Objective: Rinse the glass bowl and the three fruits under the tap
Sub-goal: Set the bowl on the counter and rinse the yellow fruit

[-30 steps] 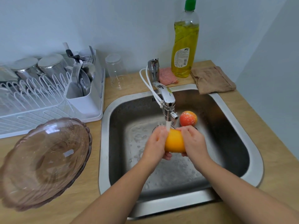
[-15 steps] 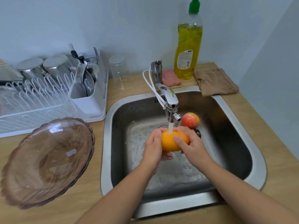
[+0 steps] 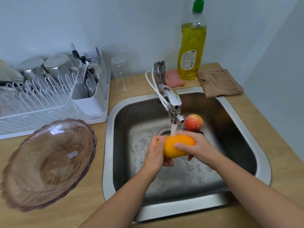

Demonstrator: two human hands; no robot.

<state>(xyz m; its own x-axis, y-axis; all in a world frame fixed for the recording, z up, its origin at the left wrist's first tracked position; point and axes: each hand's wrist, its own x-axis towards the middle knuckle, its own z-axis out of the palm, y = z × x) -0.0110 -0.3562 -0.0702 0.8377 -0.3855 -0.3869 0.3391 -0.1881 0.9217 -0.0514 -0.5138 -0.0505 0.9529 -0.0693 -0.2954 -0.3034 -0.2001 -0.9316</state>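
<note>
Between left hand and right hand, fingers clamping it, the orange fruit is turning crosswise, wetting fresh skin.

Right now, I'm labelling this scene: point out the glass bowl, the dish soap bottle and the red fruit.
glass bowl [image 3: 49, 162], head view, its centre.
dish soap bottle [image 3: 191, 51], head view, yellow body.
red fruit [image 3: 193, 122], head view, wet front.

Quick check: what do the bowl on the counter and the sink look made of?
The bowl looks like pinkish tinted glass, glossy and see-through, the counter showing through; plastic can't be ruled out. The sink looks like stainless steel, brushed grey, with dull reflections.
</note>
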